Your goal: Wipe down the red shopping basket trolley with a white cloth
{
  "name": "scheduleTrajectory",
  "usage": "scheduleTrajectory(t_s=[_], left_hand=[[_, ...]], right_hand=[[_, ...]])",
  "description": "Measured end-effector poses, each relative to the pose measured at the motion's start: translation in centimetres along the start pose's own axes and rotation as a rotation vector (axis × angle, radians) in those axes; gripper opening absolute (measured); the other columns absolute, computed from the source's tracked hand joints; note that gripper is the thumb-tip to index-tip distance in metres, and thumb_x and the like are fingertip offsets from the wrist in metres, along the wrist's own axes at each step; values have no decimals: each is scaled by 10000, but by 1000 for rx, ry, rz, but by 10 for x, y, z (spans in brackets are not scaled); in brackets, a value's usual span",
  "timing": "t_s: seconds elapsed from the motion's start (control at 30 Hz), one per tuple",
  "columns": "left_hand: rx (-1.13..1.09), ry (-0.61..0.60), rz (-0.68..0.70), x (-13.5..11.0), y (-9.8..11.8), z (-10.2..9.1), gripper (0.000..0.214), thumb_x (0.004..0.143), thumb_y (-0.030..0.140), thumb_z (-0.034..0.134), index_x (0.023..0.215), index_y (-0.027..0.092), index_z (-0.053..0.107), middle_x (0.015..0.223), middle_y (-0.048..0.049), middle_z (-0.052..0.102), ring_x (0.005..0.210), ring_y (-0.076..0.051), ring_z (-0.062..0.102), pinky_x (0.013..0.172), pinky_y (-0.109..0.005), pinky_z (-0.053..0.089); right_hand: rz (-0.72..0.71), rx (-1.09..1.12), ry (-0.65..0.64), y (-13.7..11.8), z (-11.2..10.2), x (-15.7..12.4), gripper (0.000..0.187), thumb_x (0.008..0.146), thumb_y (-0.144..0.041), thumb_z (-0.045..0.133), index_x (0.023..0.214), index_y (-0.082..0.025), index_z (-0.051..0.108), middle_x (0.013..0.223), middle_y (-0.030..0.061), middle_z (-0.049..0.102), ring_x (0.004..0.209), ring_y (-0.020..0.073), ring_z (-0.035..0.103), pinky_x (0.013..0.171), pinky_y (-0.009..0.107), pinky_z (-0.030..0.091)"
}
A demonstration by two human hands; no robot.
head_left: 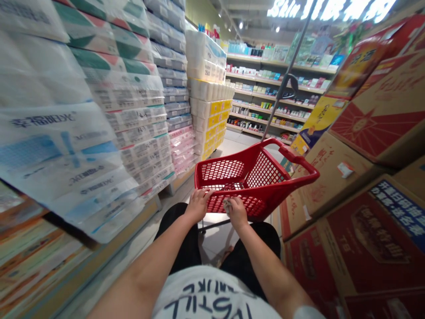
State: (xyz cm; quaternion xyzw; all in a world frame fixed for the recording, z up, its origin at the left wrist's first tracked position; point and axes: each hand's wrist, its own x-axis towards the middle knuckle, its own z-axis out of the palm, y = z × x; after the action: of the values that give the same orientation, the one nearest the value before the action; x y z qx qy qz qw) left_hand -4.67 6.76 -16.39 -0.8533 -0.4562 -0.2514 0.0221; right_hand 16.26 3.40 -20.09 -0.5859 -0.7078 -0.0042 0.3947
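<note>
A red plastic shopping basket [265, 170] stands low in the aisle just ahead of my knees, its handle tilted to the right. My left hand [198, 204] rests on the basket's near rim, fingers curled over the edge. My right hand [237, 212] is closed at the same rim, holding a small crumpled pale thing [227, 204] that I cannot make out. The basket looks empty through its mesh.
Stacked packs of tissue paper [99, 110] fill the shelves on the left. Red and brown cardboard boxes [365, 177] pile up on the right, close to the basket. A metal pole [285, 79] rises behind the basket. Shelves of small goods [265, 97] line the far end.
</note>
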Motion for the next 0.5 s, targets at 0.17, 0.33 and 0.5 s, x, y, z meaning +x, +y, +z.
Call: scheduleTrajectory(t_s=[0.17, 0.33, 0.5], left_hand=[[-3, -13, -5, 0, 1, 0, 694, 702, 68, 478, 1359, 281, 409, 1308, -58, 455, 1203, -254, 375, 1125, -484, 217], [-3, -16, -12, -1, 1, 0, 697, 712, 73, 475, 1366, 302, 396, 1314, -53, 452, 1206, -252, 378, 1119, -493, 226], [-11, -14, -10, -1, 1, -1, 709, 705, 68, 478, 1368, 306, 394, 1317, -51, 450, 1208, -252, 378, 1122, -494, 222]], right_hand=[[14, 6, 20, 1, 0, -1, 283, 810, -87, 466, 986, -175, 670, 1017, 95, 608, 974, 201, 559, 852, 317, 472], [26, -20, -23, 0, -1, -2, 237, 791, -118, 520, 960, -176, 675, 989, 99, 606, 935, 210, 571, 808, 322, 488], [15, -9, 28, 0, -1, -1, 279, 821, -133, 475, 1021, -188, 661, 1047, 97, 601, 991, 206, 556, 851, 331, 479]])
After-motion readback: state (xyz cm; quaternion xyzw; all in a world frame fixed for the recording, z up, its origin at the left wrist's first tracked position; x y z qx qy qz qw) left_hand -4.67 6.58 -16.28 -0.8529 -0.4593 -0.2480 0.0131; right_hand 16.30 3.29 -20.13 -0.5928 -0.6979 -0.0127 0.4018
